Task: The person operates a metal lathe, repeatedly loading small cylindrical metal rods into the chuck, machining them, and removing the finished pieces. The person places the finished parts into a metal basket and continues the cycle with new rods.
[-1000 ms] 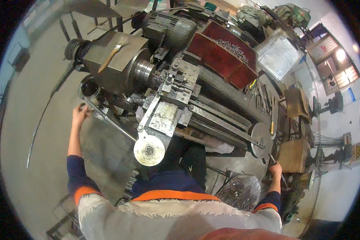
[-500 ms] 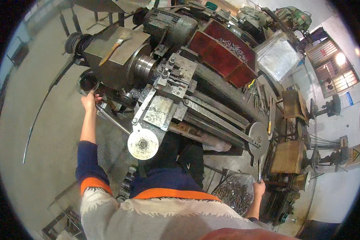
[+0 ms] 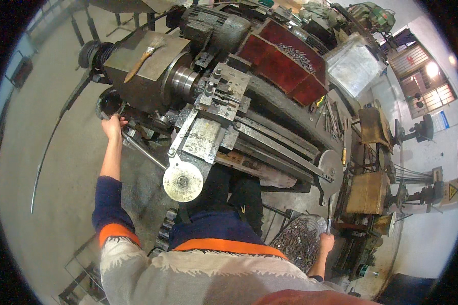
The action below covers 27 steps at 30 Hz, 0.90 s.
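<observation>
My left hand [image 3: 113, 125] is closed at the lower rim of a dark round cup-like part [image 3: 110, 103] on the lathe. The upper end of a steel rod [image 3: 143, 148] lies beside its fingers, and what they grip is partly hidden. Low on the right, my right hand [image 3: 326, 243] is wrapped round a metal lever handle [image 3: 330, 216] below a grey round plate [image 3: 330, 170]. Between my arms stand the tool post [image 3: 224, 94], strewn with metal chips, and a pale round disc [image 3: 183, 181]. The bright ringed chuck [image 3: 184, 82] faces the tool post.
A wooden-handled brush [image 3: 141, 63] lies on the headstock [image 3: 118, 56]. Behind the lathe bed is a red tray [image 3: 285, 66] with small metal parts. A basket [image 3: 296, 241] of small parts sits by my right forearm. Hand tools [image 3: 332, 122] lie at the right end.
Both hands keep their holds and the lever looks much the same. Only the view has shifted slightly.
</observation>
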Motion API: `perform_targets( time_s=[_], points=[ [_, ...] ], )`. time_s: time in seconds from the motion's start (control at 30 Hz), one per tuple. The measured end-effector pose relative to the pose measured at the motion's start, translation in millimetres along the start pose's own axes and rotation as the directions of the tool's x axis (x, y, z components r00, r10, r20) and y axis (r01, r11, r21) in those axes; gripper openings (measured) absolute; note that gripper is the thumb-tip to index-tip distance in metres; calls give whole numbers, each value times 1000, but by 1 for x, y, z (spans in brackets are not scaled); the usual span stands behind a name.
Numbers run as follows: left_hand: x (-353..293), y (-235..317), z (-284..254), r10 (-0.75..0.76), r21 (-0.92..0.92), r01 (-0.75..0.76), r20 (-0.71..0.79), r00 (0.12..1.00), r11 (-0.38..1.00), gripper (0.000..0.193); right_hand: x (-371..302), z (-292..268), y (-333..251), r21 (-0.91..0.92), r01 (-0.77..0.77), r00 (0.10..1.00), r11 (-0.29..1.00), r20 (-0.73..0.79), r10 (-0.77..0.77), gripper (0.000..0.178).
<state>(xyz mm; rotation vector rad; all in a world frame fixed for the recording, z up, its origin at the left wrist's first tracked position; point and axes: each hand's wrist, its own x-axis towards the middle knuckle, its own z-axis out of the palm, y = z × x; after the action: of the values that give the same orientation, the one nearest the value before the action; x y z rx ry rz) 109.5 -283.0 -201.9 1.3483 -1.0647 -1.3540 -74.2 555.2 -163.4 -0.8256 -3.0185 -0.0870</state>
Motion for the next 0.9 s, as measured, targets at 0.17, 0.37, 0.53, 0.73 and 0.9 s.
perform_targets(
  time_s=[0.17, 0.37, 0.53, 0.73, 0.9],
  points=[
    [-3, 5, 3, 31, 1, -31, 13, 999, 1000, 15, -2, 4, 3, 13, 2, 1000, 1000, -16, -2, 36],
    [5, 1, -5, 37, 133, -41, 38, 999, 990, 13, -11, -12, -7, 46, 36, 998, 998, 53, -38, 40],
    [-3, 26, -19, -30, 282, -36, 226, 974, 959, 17, -9, -5, -12, 88, 183, 983, 979, -35, -181, 43],
    [45, 18, -36, -7, 529, -123, 237, 972, 840, 20, 110, 21, 4, -107, 288, 953, 952, -68, -296, 33],
    [68, 3, -45, 111, 571, -251, 269, 957, 781, 16, 170, 6, -25, -228, 273, 940, 935, -144, -310, 28]
  ],
)
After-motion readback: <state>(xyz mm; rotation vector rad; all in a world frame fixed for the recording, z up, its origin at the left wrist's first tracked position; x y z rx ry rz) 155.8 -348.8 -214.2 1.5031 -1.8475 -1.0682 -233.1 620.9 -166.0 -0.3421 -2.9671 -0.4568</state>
